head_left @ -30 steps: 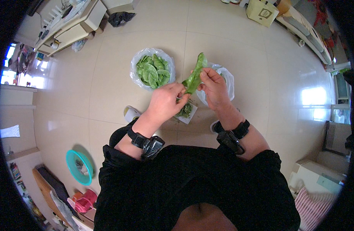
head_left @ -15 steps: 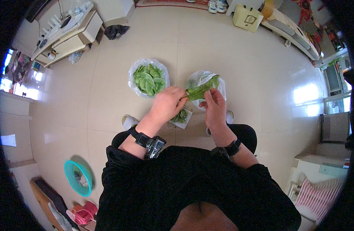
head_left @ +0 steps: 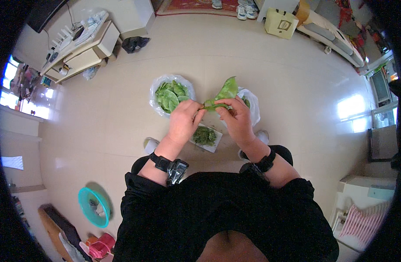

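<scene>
A large flat green bean pod is stretched between my two hands, its broad end pointing up and away. My left hand is closed in a pinch on the pod's narrow end. My right hand grips the pod nearer its middle, thumb against fingers. Beyond my left hand stands a clear plastic bag full of similar flat bean pods. Partly hidden behind my right hand is a white plastic bag with some green in it. Below my hands, a pile of green trimmings lies on a white sheet.
My feet in light shoes flank the sheet on the tiled floor. A turquoise basin and a pink bucket stand at lower left. A white cabinet is at far left; a pale yellow bag sits far right.
The pod has turned, so its broad end now points more upward, and my right hand has shifted left toward my left hand. More of the trimmings pile shows.
</scene>
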The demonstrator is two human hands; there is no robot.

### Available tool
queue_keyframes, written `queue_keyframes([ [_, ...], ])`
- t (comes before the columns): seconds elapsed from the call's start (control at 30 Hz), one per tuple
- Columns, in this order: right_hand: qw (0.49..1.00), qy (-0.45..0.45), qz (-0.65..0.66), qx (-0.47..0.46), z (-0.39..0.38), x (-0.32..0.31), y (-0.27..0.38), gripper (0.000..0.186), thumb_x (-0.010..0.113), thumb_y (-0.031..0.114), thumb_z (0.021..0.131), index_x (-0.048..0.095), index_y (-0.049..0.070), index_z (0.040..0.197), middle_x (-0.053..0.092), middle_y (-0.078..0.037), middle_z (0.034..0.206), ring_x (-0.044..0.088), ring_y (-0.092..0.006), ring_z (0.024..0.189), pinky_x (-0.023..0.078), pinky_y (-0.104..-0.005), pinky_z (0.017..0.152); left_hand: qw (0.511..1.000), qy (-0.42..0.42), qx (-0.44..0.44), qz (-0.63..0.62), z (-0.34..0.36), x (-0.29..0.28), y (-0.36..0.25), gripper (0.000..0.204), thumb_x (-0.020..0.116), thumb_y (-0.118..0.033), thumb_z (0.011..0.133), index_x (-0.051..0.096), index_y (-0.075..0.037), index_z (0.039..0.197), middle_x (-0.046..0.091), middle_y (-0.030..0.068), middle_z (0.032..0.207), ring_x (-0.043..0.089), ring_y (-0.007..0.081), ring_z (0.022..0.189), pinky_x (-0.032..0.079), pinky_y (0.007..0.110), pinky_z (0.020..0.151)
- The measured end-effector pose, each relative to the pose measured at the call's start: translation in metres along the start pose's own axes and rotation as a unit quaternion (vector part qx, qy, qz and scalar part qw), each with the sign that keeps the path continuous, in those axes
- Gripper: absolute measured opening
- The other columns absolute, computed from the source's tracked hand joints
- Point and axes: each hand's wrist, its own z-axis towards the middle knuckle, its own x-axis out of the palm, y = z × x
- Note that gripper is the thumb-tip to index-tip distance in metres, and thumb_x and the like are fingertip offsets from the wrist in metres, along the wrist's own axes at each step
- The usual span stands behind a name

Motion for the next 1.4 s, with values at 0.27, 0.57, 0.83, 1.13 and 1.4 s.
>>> queue_keyframes([
  [0.27,0.999,-0.02,0.007,-0.038,0.013,-0.002,-0.013,0.021,0.071,0.003,0.083,0.072,0.007,0.103,0.061,-0.009,0.092,0.062,-0.0183,0.076,0.05,-0.0291,0.066,0.998,-0.034,-0.053,-0.004,0.006,0.005,0.007,0.014,0.074,-0.01,0.08,0.065,-0.004,0.09,0.065,0.0121,0.092,0.062,0.0327,0.085,0.052,0.041,0.075],
  [0.57,0.99,-0.024,-0.067,-0.122,0.02,0.0,-0.004,0.022,0.071,-0.002,0.08,0.072,0.005,0.101,0.061,-0.008,0.089,0.063,-0.0195,0.081,0.049,-0.0284,0.07,0.996,-0.083,0.023,0.016,0.016,-0.001,-0.013,0.015,0.073,-0.006,0.078,0.065,-0.007,0.091,0.065,0.009,0.096,0.06,0.031,0.09,0.05,0.04,0.079],
  [0.83,0.979,-0.01,-0.132,-0.153,0.021,0.002,-0.011,0.024,0.067,-0.002,0.078,0.072,0.005,0.101,0.061,-0.01,0.087,0.062,-0.0253,0.079,0.049,-0.0324,0.068,0.992,-0.09,0.093,0.011,0.02,0.0,-0.026,0.018,0.077,-0.008,0.075,0.066,-0.009,0.089,0.065,0.0065,0.093,0.059,0.029,0.088,0.048,0.04,0.078],
  [1.13,0.985,0.011,-0.126,-0.121,0.018,0.007,-0.013,0.017,0.067,0.005,0.081,0.07,0.005,0.098,0.059,-0.013,0.089,0.062,-0.0319,0.081,0.05,-0.0401,0.07,0.991,-0.074,0.105,0.046,0.019,-0.003,-0.024,0.019,0.079,-0.007,0.072,0.067,-0.009,0.087,0.064,0.0057,0.092,0.06,0.0275,0.088,0.05,0.038,0.078],
  [1.4,0.983,0.016,-0.134,-0.121,0.016,0.006,-0.011,0.017,0.068,0.007,0.082,0.07,0.005,0.098,0.059,-0.013,0.089,0.061,-0.0327,0.081,0.05,-0.0408,0.071,0.985,-0.07,0.136,0.084,0.02,-0.004,-0.022,0.023,0.077,-0.006,0.071,0.067,-0.009,0.092,0.065,0.0042,0.093,0.06,0.025,0.09,0.052,0.034,0.076],
])
